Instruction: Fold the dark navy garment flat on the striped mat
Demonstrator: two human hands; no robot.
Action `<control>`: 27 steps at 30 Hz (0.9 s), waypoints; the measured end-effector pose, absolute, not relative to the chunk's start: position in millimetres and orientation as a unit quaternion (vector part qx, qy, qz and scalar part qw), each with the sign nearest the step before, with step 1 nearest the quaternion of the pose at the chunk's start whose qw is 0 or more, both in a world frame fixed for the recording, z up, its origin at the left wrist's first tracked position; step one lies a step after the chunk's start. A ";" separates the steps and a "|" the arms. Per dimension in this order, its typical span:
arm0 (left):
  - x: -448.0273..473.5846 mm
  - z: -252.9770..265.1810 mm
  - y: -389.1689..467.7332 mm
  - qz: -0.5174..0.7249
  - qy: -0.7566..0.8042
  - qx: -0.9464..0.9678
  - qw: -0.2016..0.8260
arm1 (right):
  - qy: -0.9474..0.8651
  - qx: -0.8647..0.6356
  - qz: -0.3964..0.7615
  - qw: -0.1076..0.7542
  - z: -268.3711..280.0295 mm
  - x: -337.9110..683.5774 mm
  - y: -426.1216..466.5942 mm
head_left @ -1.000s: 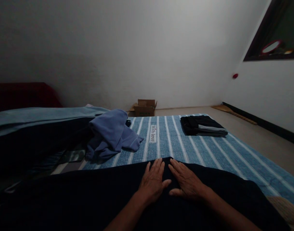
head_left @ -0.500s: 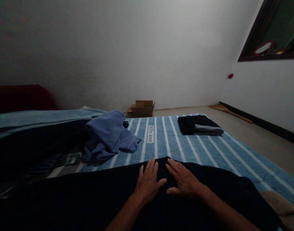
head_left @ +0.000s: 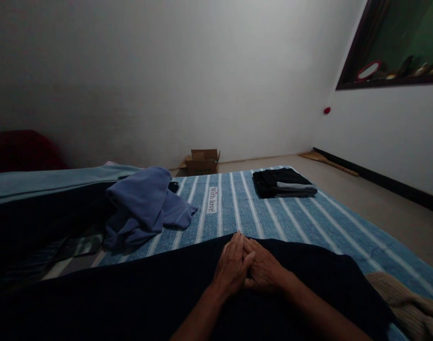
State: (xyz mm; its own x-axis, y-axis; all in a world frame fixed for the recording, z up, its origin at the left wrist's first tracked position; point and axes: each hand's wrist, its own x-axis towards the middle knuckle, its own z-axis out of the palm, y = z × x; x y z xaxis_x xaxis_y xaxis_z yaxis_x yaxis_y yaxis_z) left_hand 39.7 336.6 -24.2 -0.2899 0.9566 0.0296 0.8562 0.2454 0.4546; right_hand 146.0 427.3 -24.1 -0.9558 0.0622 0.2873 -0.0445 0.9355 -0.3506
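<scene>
My left hand (head_left: 230,266) lies flat on a dark, nearly black garment (head_left: 145,296) spread across the front of the bed. My right hand (head_left: 264,266) meets it near the garment's far edge, and the two overlap, left thumb resting over the right hand. Both sets of fingers are stretched out and hold nothing. Beyond the left hand, a crumpled blue-purple garment (head_left: 141,201) rests on the striped blue bed cover (head_left: 244,208). A folded stack of black and grey clothes (head_left: 283,182) sits near the bed's far right corner.
Light blue and dark clothes (head_left: 60,177) are heaped at left. A brown knitted garment (head_left: 401,298) lies at the lower right. Behind the bed, an opened cardboard box (head_left: 202,163) stands by the wall. A window ledge (head_left: 390,83) at upper right bears a round red-framed mirror (head_left: 368,70).
My hands have slid together from lying slightly apart and now overlap on the dark garment. The view has turned a little to the right.
</scene>
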 end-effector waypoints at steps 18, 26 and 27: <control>45.0 -18.6 336.9 0.065 0.774 0.623 0.094 | -0.980 -0.158 0.122 0.012 6.9 197.9 465.1; 44.0 -15.0 337.3 0.072 0.767 0.627 0.114 | -0.912 -0.383 0.137 -0.047 26.5 261.1 519.2; 44.2 -14.1 337.4 0.074 0.768 0.626 0.117 | -0.907 -0.389 0.153 -0.058 26.3 266.0 523.8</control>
State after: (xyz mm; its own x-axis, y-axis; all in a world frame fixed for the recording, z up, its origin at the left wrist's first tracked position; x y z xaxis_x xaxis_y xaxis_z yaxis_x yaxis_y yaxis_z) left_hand 44.2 337.4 -14.1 -0.1895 0.9781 -0.0862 0.9435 0.2057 0.2597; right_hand 266.0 523.8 26.3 -0.6907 0.6873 -0.2249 0.7230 0.6504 -0.2329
